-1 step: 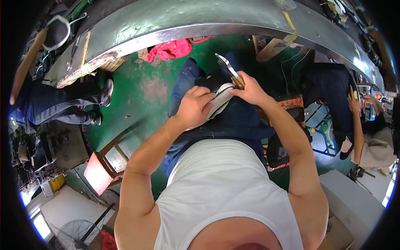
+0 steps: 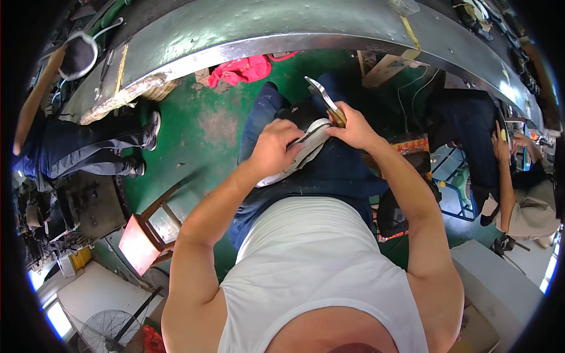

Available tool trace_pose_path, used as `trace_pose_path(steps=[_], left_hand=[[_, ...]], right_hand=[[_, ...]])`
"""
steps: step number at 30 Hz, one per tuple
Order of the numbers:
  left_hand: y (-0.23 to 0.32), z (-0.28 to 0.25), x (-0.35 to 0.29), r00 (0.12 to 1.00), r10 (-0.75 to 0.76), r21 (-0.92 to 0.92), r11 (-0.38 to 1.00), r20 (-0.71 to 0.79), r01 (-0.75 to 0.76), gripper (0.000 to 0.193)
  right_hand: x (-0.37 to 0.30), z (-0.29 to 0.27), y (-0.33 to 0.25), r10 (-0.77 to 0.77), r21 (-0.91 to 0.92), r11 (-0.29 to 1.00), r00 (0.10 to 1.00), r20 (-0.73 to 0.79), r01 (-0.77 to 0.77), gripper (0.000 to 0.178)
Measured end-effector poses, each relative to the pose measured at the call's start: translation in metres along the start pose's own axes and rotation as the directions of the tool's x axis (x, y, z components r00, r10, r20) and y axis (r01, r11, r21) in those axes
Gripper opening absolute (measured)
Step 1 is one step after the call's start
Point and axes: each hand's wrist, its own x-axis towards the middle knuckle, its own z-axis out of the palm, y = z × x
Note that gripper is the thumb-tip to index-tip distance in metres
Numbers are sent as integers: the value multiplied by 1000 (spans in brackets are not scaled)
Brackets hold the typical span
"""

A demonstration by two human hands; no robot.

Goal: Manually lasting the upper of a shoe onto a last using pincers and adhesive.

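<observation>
Tool (image 2: 323,97) clasped in right grip (image 2: 355,127); left grip (image 2: 273,145) pinches white piece (image 2: 310,148)

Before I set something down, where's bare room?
Bare: the metal bench between its two yellow strips, and most green floor between co-worker's shoes and jeans. Crowded: the lap, under left hand, right hand, pale piece and curved tool.

Glare spots the fisheye-bent metal bench (image 2: 265,25).
</observation>
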Motion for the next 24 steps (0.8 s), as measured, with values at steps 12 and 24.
trace_pose_path(steps=[12, 24], left_hand=[[-53, 8, 66, 756, -195, -725, 213, 625, 655, 67], [-42, -10, 72, 781, -623, -123, 773, 39, 622, 46]], right_hand=[[35, -3, -13, 8, 121, 993, 992, -125, 8, 44], [44, 41, -21, 91, -34, 995, 988, -128, -96, 61]])
